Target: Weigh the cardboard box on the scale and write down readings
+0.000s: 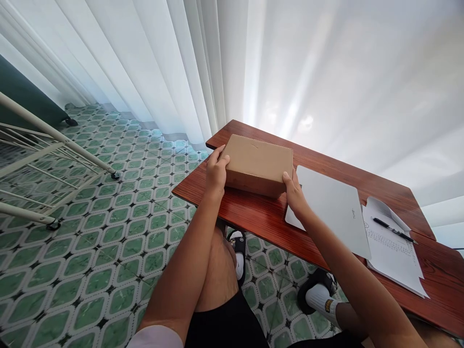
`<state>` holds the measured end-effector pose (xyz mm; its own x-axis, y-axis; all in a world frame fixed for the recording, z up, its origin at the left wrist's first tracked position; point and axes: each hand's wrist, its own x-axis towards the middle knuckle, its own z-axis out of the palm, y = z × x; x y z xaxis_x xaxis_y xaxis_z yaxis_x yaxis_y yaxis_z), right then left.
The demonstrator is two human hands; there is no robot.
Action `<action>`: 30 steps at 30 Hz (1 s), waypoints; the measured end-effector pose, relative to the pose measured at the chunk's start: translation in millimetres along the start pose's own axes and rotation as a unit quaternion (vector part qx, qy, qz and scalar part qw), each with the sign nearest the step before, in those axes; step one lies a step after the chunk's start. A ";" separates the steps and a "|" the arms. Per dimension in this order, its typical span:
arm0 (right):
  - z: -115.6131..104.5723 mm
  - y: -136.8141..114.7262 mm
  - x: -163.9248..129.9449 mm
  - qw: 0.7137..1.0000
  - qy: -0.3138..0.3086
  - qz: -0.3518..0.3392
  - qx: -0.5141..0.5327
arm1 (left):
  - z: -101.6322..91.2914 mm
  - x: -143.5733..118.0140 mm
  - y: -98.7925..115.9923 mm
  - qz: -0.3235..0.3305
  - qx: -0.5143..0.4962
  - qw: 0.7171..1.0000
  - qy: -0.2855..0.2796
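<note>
A closed brown cardboard box [258, 157] is held between my two hands over the left part of the reddish wooden table [250, 212]. My left hand [216, 170] grips its left end, thumb on the top edge and fingers down the side. At the right front corner, my right hand [293, 189] clasps the box with the thumb near the top edge; its other fingers are partly hidden. Whether the box's underside touches the table I cannot tell. Just right of the box lies a closed silver laptop [331, 205], partly behind my right forearm.
Written-on paper sheets [393, 249] with a black pen [395, 230] on top lie right of the laptop. White curtains [155, 63] hang behind the table. A white wheeled rack [54, 154] stands on the green tiled floor [108, 270] at left. My feet are under the table.
</note>
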<state>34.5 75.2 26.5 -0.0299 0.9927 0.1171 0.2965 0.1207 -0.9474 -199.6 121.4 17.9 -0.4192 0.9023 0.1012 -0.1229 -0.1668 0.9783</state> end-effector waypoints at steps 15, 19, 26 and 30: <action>-25.3 -16.5 -18.8 0.991 0.016 -0.108 -0.071 | 16.8 -14.9 7.2 0.074 -0.048 0.996 -0.025; -39.4 -13.7 -21.5 0.985 0.045 -0.130 -0.105 | 26.3 -23.7 14.3 0.100 -0.041 0.993 -0.037; -64.2 -9.3 -40.3 0.986 0.054 -0.108 -0.111 | 42.8 -41.6 19.8 0.174 -0.054 0.978 -0.106; -80.4 -6.2 -54.9 0.981 0.078 -0.129 -0.124 | 52.3 -49.8 17.1 0.202 -0.056 0.963 -0.169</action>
<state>111.0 19.5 49.9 0.0065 0.9138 0.4062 0.5211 0.3436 -0.7813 -133.7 94.4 39.0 -0.1379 0.8298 0.5408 -0.1159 -0.5558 0.8232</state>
